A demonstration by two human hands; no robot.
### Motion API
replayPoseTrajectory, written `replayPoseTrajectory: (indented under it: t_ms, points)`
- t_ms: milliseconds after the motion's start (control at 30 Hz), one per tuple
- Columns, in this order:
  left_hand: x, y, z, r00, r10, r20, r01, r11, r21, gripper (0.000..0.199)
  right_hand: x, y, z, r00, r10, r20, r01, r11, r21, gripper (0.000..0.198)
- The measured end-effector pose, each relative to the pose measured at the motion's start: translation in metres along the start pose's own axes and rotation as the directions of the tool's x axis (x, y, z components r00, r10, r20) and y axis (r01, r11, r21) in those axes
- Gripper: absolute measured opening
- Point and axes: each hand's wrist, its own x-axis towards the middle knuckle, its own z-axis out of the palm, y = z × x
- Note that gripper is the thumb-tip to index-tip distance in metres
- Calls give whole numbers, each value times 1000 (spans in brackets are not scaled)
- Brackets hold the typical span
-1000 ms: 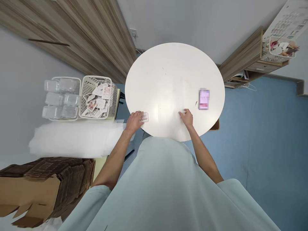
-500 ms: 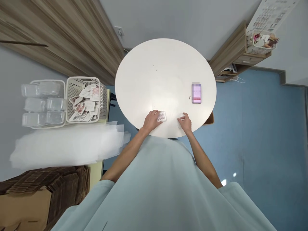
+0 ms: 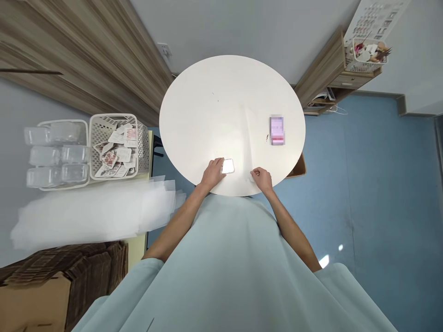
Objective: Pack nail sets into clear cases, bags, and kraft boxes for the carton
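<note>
My left hand [image 3: 212,175] grips the left side of a small clear plastic box [image 3: 227,166] near the front edge of the white oval table [image 3: 194,106]. The box's upper face looks plain white, either a card or glare; its contents do not show. To the right, my right hand [image 3: 262,179] has thumb and forefinger pinched together at the edge of a thin see-through sheet [image 3: 248,138]. The faint edge of this sheet runs up the table between the hands. How far it spreads is hard to make out.
A phone with a blurred screen [image 3: 277,130] lies at the table's right. On the left stand a basket of printed cards [image 3: 114,147], a basket of clear boxes [image 3: 44,156], a stack of translucent sheets [image 3: 93,207] and flattened cardboard [image 3: 34,299]. A wooden cabinet [image 3: 321,69] stands back right.
The box showed rows of small pinkish pieces before; now its face looks white. My right hand has closed into a pinch, and a sheet edge now shows on the table. The view shifted slightly.
</note>
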Motion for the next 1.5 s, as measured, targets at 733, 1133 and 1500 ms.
replayPoseTrajectory:
  t_ms: [733, 1133, 1500]
  points:
    - [-24, -3, 18, 918, -333, -215, 195, 851, -487, 42, -13, -87, 62, 820, -421, 387, 555, 750, -359, 17]
    - [-2, -4, 18, 813, -558, -166, 462, 791, -401, 17, -7, -80, 68, 826, -406, 390, 542, 760, -359, 20]
    - [2, 4, 15, 784, -612, -108, 560, 771, -305, 12, 20, -60, 47, 971, -167, 174, 209, 942, -262, 27]
